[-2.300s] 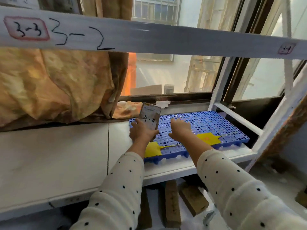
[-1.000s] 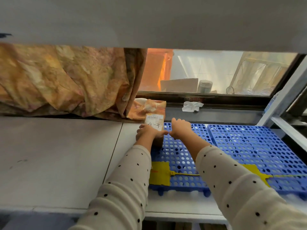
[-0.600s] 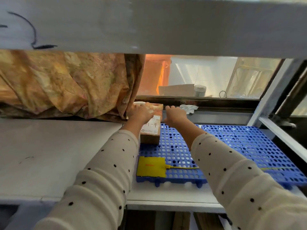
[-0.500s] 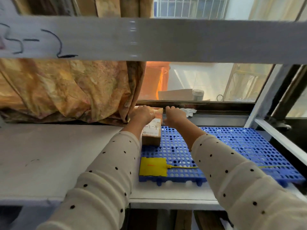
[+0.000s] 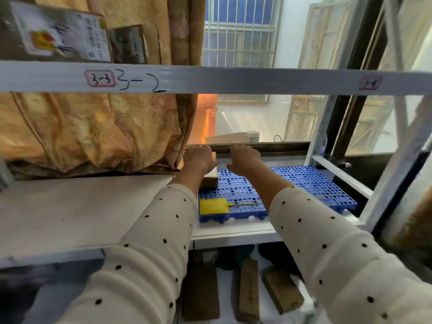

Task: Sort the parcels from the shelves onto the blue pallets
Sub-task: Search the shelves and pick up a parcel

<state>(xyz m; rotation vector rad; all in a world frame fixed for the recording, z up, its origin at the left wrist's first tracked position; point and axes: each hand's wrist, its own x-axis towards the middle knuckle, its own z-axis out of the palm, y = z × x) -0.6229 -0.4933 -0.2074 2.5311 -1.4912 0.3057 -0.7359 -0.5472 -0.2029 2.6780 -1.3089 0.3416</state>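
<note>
A small brown cardboard parcel [image 5: 210, 180] stands on the back left corner of a blue perforated pallet [image 5: 240, 190], close to the curtain. My left hand [image 5: 199, 158] lies over the parcel's top and covers most of it, fingers curled around it. My right hand [image 5: 244, 157] hovers just right of the parcel near the window sill, fingers apart and holding nothing. A second blue pallet [image 5: 311, 183] adjoins on the right. Each pallet carries a yellow tag [image 5: 212, 205] at its front.
A white shelf beam [image 5: 233, 80] marked 3-3 and 3-2 crosses above my hands. Labelled parcels [image 5: 60, 33] sit on the upper shelf. An orange curtain [image 5: 93, 127] hangs at the left over the white shelf board [image 5: 70, 206]. Wooden blocks [image 5: 201, 293] lie below.
The parcel went from upright in my left hand to resting on the pallet's back left corner. Both hands moved toward the window, and my view rose.
</note>
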